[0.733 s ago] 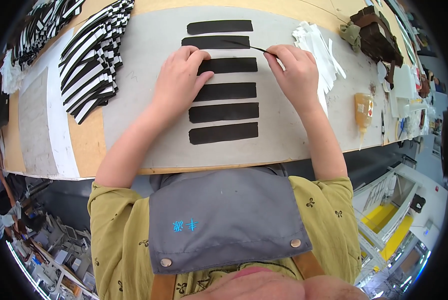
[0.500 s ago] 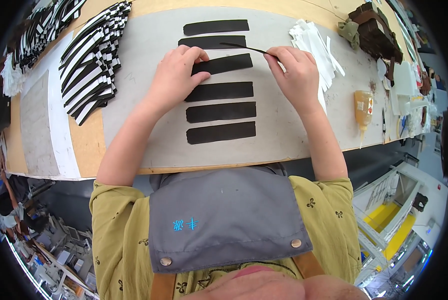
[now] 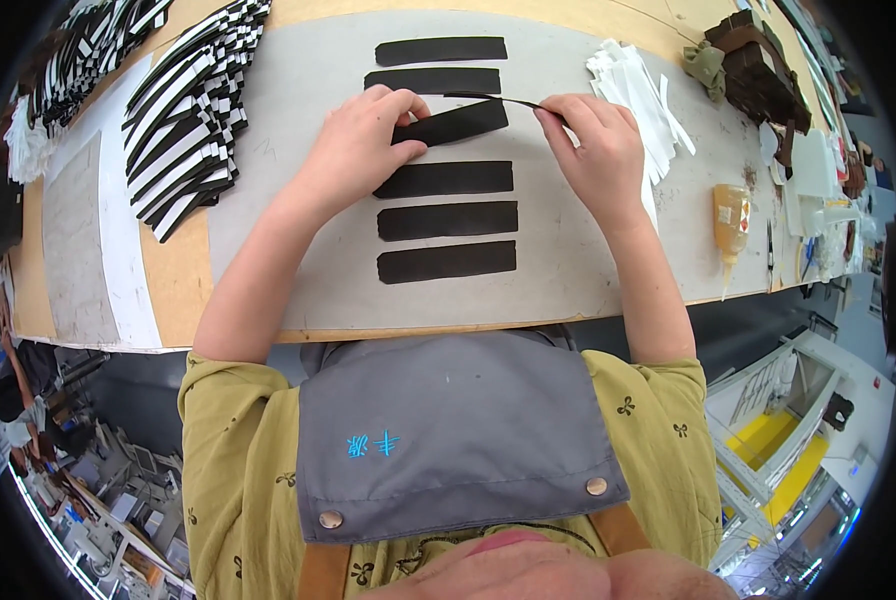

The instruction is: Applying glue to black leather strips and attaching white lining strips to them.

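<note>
Several flat black strips lie in a column on the grey work surface [image 3: 298, 290]. My left hand [image 3: 358, 145] closes on the left end of the third black strip [image 3: 458, 123] from the far side, thumb at its near edge and fingers at its far edge. That strip is tilted, its right end farther away. My right hand [image 3: 603, 150] pinches a thin, dark, slightly curved piece [image 3: 503, 99], seen nearly edge-on. It reaches left over the held strip's far edge; whether it touches, I cannot tell. Beyond lies another black strip [image 3: 433, 80], and nearer me another [image 3: 448, 179].
Black-and-white strips [image 3: 193, 120] are heaped at the left. White strips [image 3: 633, 100] lie beyond my right hand. Farther right stand a bottle of amber liquid [image 3: 731, 220], a dark brown block-like object [image 3: 758, 70] and a pen-like tool [image 3: 770, 245].
The held black strip has tilted slightly more, its right end moving away from me. The thin dark piece has shifted a little with my right hand. The whole view has also moved slightly.
</note>
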Available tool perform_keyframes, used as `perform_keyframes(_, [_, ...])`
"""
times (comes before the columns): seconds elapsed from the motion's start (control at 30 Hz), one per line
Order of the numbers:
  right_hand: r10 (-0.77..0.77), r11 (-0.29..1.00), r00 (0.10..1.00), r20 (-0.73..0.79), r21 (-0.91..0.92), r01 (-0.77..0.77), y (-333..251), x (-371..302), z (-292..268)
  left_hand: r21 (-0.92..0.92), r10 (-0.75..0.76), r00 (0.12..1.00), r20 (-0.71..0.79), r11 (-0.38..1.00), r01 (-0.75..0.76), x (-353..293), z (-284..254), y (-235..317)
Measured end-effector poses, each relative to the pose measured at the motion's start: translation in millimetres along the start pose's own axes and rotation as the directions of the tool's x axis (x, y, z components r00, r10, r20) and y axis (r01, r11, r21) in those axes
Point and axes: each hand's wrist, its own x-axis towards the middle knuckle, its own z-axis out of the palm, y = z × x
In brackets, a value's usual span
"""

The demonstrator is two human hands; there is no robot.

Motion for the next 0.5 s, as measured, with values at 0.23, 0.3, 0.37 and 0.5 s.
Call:
perform_keyframes(0.23, [-0.006, 0.996, 1.0, -0.008, 0.094, 0.007, -8, 14, 12, -0.22, 0.02, 0.999, -0.037, 0.975, -0.027, -18, -4, -8])
perform_keyframes(0.3, [-0.041, 0.992, 0.999, -0.032, 0.117, 0.044, -14, 24, 24, -0.305, -0.02, 0.998, -0.061, 0.952, 0.001, -27, -7, -11])
perform_keyframes(0.37, [-0.086, 0.989, 0.991, -0.106, 0.109, 0.098, -20, 33, 34, -0.365, -0.062, 0.995, -0.084, 0.93, 0.027, -35, -10, -14])
perform_keyframes(0.5, [-0.201, 0.979, 0.978, -0.059, 0.011, 0.202, -21, 30, 53, -0.388, -0.036, 0.997, -0.074, 0.922, 0.005, -52, -14, -19])
